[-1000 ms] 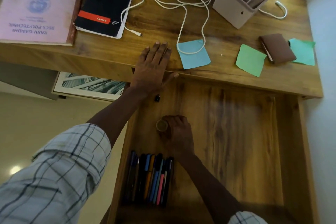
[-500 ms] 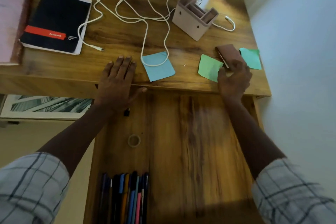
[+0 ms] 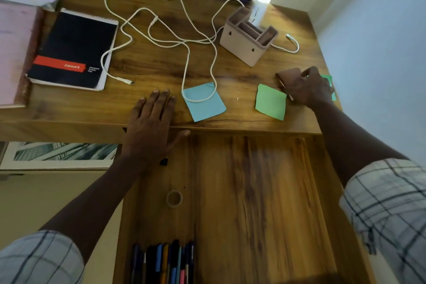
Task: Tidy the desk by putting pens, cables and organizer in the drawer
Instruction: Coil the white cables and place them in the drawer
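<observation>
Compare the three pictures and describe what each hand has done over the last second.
The right hand let go of the tape roll, left it in the drawer, and moved forward and to the right onto the desk, where its fingers now curl over the small brown notebook. The left hand stayed flat on the desk's front edge; pens, cables and organizer lie as before.

Wooden desk (image 3: 161,67) stands beside a pale blue wall (image 3: 380,30), over beige floor (image 3: 34,191).

Coloured pens (image 3: 163,263) side by side in open drawer's (image 3: 253,203) near-left corner; white cables (image 3: 184,39) tangled loosely across worktop (image 3: 149,69); beige compartmented organizer (image 3: 242,46) upright at worktop's far right.
</observation>
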